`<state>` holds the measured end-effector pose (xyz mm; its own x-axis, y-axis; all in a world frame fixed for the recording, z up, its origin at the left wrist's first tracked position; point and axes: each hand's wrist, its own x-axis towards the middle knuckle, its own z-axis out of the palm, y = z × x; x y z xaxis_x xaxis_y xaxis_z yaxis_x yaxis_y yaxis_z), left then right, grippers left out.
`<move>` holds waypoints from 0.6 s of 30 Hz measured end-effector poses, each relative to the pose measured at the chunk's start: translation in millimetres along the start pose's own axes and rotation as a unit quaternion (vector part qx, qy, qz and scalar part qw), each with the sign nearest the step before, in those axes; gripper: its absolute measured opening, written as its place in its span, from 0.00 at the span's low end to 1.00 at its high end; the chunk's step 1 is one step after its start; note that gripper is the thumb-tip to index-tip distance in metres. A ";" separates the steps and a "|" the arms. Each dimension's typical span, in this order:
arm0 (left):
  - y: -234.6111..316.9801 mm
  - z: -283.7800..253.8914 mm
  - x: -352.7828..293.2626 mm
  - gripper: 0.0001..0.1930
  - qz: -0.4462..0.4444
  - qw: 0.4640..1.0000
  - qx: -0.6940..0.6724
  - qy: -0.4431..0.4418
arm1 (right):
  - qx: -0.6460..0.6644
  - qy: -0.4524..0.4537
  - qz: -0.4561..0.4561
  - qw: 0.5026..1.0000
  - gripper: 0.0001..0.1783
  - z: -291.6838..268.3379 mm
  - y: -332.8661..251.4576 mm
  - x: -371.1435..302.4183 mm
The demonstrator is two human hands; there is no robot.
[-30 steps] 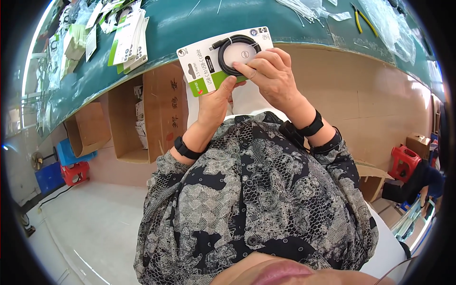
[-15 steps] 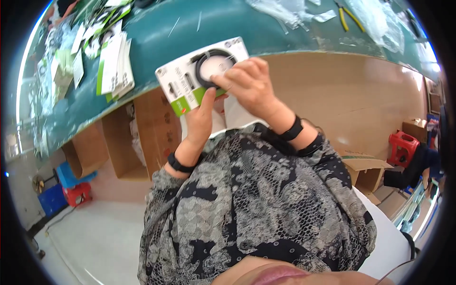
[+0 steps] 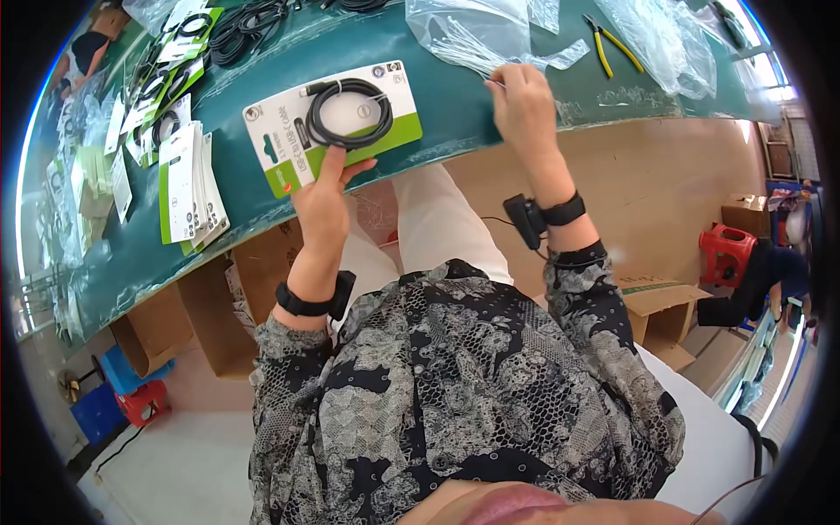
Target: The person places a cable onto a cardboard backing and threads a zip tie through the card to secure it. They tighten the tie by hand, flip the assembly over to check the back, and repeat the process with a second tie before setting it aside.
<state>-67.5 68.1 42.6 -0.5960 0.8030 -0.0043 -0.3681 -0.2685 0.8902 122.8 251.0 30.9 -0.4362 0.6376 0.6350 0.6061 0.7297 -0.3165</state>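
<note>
My left hand grips the lower edge of a white and green packaging card, thumb on top. A black cable, wound into a coil, lies on the card's face with a thin white tie across its top. My right hand is stretched to the far side of the table, fingers pinched at the ends of a bunch of white cable ties. These ties lie spread on a clear plastic bag. How many ties are between my fingertips is hidden.
Carded cables are stacked at the left of the green table, with loose black cables behind. Yellow-handled pliers and plastic bags lie at the back right. Cardboard boxes stand below the table's edge.
My right hand has left the coiled cable and moved away to the cable ties. My left hand has shifted slightly left with the card. The view has moved to show more of the table's far side.
</note>
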 end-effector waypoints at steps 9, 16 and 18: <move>-12.2 -0.1 25.1 0.13 -0.035 0.998 -0.039 0.026 | -0.097 -0.104 0.025 0.990 0.06 10.5 25.2 -5.1; -11.4 -8.2 19.4 0.10 -0.120 0.982 -0.137 0.045 | 0.007 -0.217 0.019 0.976 0.02 -47.0 4.0 -8.2; -11.4 -9.6 16.0 0.10 -0.152 0.971 -0.179 0.050 | 0.089 -0.195 0.052 0.975 0.02 -59.3 -14.1 -15.3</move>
<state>-79.7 78.9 28.0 -0.4813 0.8227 -0.3025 -0.7519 -0.2101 0.6249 160.4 216.3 67.4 -0.6185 0.7311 0.2879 0.5511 0.6648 -0.5043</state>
